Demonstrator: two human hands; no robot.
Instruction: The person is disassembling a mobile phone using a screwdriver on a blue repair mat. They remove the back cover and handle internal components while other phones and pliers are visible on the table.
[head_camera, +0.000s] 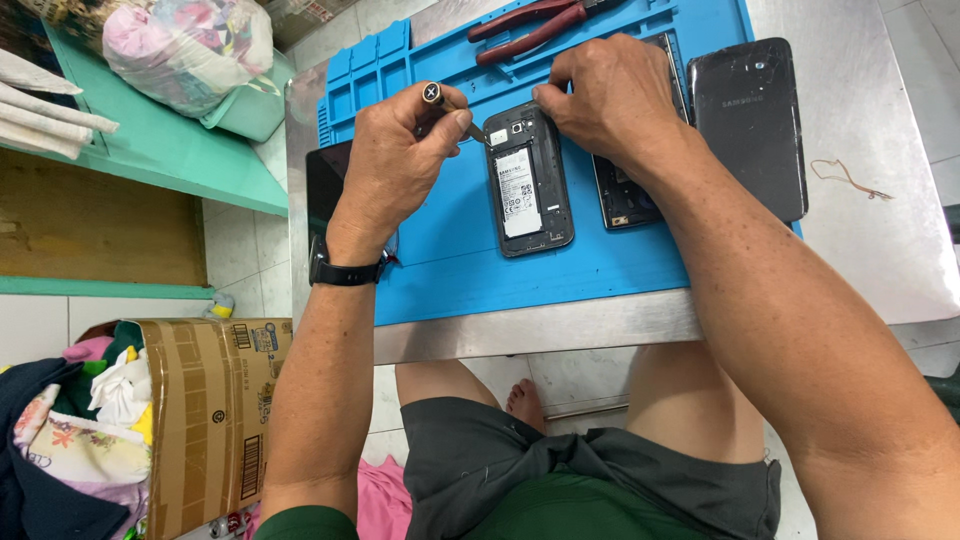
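Both hands were busy, the left hand (395, 150) gripping a screwdriver (447, 105) and the right hand (600, 95) pinching the opened phone (527, 180); a slipped tip could gouge its board.

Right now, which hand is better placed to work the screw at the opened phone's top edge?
Probably the left hand: it holds the screwdriver, whose tip reaches the opened phone at its top-left corner. The right hand grips the phone's top-right corner, holding no tool.
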